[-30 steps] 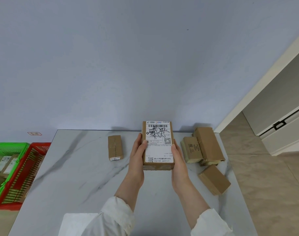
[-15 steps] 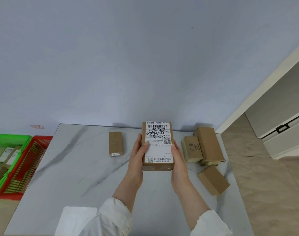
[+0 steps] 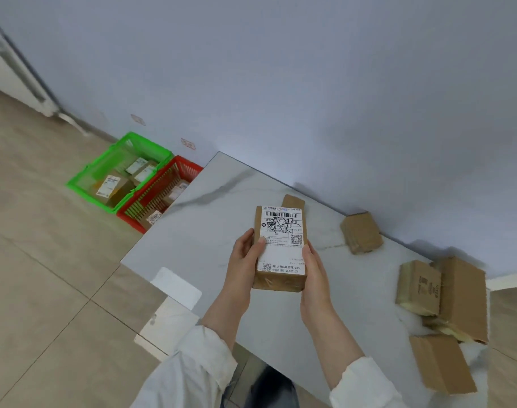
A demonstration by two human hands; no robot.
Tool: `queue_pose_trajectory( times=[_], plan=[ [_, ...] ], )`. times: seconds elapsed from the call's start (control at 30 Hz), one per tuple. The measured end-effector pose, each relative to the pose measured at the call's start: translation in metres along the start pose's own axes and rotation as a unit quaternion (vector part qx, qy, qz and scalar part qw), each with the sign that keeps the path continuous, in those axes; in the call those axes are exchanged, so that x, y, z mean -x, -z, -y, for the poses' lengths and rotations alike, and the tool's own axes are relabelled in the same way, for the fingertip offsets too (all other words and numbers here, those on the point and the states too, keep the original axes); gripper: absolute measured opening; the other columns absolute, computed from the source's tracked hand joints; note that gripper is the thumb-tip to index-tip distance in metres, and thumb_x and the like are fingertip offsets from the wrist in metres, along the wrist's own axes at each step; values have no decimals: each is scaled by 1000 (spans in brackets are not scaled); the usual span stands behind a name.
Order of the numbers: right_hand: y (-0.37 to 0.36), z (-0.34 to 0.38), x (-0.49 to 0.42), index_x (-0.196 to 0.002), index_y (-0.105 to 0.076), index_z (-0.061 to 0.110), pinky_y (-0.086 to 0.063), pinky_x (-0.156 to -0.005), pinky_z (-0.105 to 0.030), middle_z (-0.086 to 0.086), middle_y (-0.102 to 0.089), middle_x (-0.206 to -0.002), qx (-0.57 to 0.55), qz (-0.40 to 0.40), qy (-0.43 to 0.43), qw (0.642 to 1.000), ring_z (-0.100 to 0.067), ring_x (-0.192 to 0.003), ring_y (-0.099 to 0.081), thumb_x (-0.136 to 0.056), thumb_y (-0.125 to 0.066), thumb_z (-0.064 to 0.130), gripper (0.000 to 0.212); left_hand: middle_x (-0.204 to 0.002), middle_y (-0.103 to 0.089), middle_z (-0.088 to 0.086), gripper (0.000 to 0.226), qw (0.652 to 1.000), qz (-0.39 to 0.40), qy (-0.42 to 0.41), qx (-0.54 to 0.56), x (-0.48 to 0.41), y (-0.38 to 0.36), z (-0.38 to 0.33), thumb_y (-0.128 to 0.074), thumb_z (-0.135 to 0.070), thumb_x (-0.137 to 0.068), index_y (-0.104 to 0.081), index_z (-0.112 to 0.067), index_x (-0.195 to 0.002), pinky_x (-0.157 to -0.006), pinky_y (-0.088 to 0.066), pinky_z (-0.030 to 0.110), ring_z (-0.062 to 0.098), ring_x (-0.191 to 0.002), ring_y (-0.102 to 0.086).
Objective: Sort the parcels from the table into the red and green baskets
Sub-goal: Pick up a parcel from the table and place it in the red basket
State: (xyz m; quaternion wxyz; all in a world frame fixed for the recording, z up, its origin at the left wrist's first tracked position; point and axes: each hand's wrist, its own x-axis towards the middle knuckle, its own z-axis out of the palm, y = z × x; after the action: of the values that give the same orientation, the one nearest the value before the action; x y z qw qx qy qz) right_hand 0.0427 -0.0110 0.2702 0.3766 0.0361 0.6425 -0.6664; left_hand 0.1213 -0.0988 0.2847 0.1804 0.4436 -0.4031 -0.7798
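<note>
Left grip: your left grip (image 3: 245,260) is wrapped round the left long edge of the labelled parcel (image 3: 280,248), with the thumb on the white label and the fingers curled behind.
Right grip: your right grip (image 3: 314,269) clasps the right long edge lower down, with the thumb lying along that edge.
Parcel: it is held between both grips, clear of the counter (image 3: 198,231), with its label facing you and the barcode end away from you.
Baskets: the green basket (image 3: 89,196) and the red basket (image 3: 189,167) stand side by side on the floor, touching, off the counter's far left corner. Both hold parcels.
Other parcels: one small box (image 3: 292,200) sits just behind the held parcel, and a second box (image 3: 361,232) is near the wall. A pile (image 3: 445,293) lies at the right end, with a single box (image 3: 441,363) nearer you.
Hidden: the fingers of both grips are out of sight behind the parcel. The small box is mostly covered. The counter's edge cuts off part of the red basket.
Hard to read: the label's fine print is blurred, and the number of boxes in the pile is unclear.
</note>
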Motion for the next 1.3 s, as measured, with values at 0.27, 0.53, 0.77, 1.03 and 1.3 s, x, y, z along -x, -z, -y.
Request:
queue_pose_trajectory(
  times=[0.27, 0.53, 0.77, 1.03, 1.3],
  plan=[
    [-164, -52, 23, -132, -52, 25, -43, -103, -43, 1, -63, -125, 89, 88, -11, 992, -19, -116, -59, -80, -55, 48, 57, -112, -64, -12, 35, 998, -51, -36, 21, 2, 172, -57, -54, -27, -94, -48, -27, -128, -75, -50, 17, 3, -99, -62],
    [-312, -115, 39, -134, -50, 22, -46, -96, -39, -4, -63, -125, 157, 149, -46, 975, -21, -113, -59, -95, -45, 37, 42, -121, -62, -17, 47, 996, -81, -34, 16, -4, 330, -88, -56, -34, -92, -43, -37, -137, -93, -47, 23, 2, -109, -59],
    [-397, -140, 19, -139, -41, 31, -46, -99, -39, 3, -58, -131, 191, 243, -74, 948, -17, -117, -56, -96, -42, 39, 44, -117, -61, -13, 41, 987, -150, -41, 50, -47, 407, -117, -55, -27, -93, -44, -34, -132, -76, -45, 16, -5, -99, -56],
    [-490, -135, -44, -138, -44, 29, -49, -93, -41, 1, -63, -124, 114, 211, -114, 964, -19, -112, -60, -94, -50, 30, 44, -143, -45, -7, 60, 991, -131, 6, -19, -123, 459, -187, -54, -43, -90, -30, -34, -145, -107, -39, 36, 15, -126, -46],
    [-560, -126, -118, -137, -42, 23, -45, -101, -47, -4, -59, -128, 68, 88, -119, 987, -23, -114, -58, -90, -58, 36, 51, -122, -56, -6, 38, 995, -69, 39, -53, -218, 490, -246, -50, -31, -95, -42, -26, -132, -79, -49, 18, -2, -98, -55]
  ],
)
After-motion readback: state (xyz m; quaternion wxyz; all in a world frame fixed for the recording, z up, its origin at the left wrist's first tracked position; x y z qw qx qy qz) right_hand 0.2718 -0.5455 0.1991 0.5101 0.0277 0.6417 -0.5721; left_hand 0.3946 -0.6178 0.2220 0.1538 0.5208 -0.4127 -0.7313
